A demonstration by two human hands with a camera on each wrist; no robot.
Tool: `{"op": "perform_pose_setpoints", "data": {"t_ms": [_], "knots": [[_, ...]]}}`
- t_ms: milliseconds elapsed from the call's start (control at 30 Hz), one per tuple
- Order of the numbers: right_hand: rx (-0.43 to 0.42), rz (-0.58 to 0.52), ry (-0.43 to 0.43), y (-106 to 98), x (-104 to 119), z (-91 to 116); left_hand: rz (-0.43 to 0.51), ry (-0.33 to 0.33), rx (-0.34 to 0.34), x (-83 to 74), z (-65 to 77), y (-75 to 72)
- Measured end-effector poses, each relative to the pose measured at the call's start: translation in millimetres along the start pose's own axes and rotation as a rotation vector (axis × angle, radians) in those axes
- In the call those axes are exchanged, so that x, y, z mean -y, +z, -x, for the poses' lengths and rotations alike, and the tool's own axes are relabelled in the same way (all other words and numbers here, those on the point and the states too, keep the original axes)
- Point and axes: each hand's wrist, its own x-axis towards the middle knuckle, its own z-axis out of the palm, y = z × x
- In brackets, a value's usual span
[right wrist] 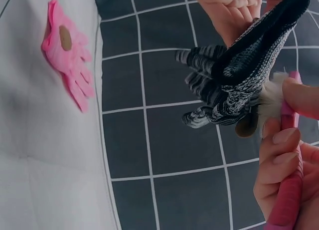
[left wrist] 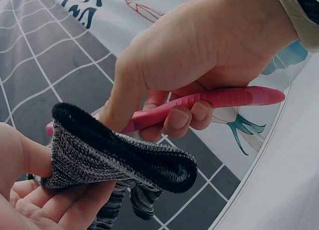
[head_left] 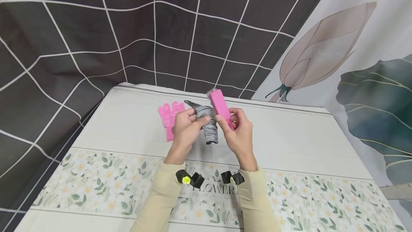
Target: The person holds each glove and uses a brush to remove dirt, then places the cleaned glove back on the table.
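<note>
A grey-and-black knitted glove (head_left: 210,128) is pinched between the thumb and fingers of my left hand (head_left: 186,128), raised off the table. Its dark-rimmed cuff gapes in the left wrist view (left wrist: 124,150). My right hand (head_left: 239,131) grips a pink brush (head_left: 221,106) by its handle. In the right wrist view, the brush's pale bristles (right wrist: 271,98) are against or very close to the glove; I cannot tell which. Behind my left hand, a pink glove (head_left: 168,117) lies flat on the table, with a brownish oval patch (right wrist: 65,38) on it in the right wrist view.
A white cloth with a floral band covers the table (head_left: 289,135). Behind and to the left hangs a dark curtain (head_left: 173,24) with white grid lines; a leaf-patterned curtain (head_left: 325,78) hangs at the right. Black straps (head_left: 190,179) circle both sleeved wrists.
</note>
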Motion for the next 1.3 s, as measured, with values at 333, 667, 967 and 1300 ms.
{"op": "perform_pose_setpoints", "data": {"t_ms": [333, 667, 967, 1300], "knots": [[-0.032, -0.013, 0.046, -1.8, -12.3, 1.3, 0.012, -0.098, 0.044, -36.4, 10.4, 1.4], [-0.052, -0.012, 0.075, -2.9, -16.8, 1.2, 0.027, -0.052, 0.045, -9.0, 1.7, -0.2], [-0.043, -0.178, 0.166, -15.8, -34.4, -4.9, 0.297, -0.034, 0.153, -33.4, 2.5, -2.5], [0.022, -0.377, 0.174, -23.3, -10.7, -6.0, 0.353, -0.108, 0.109, -140.6, 41.0, 6.5]]}}
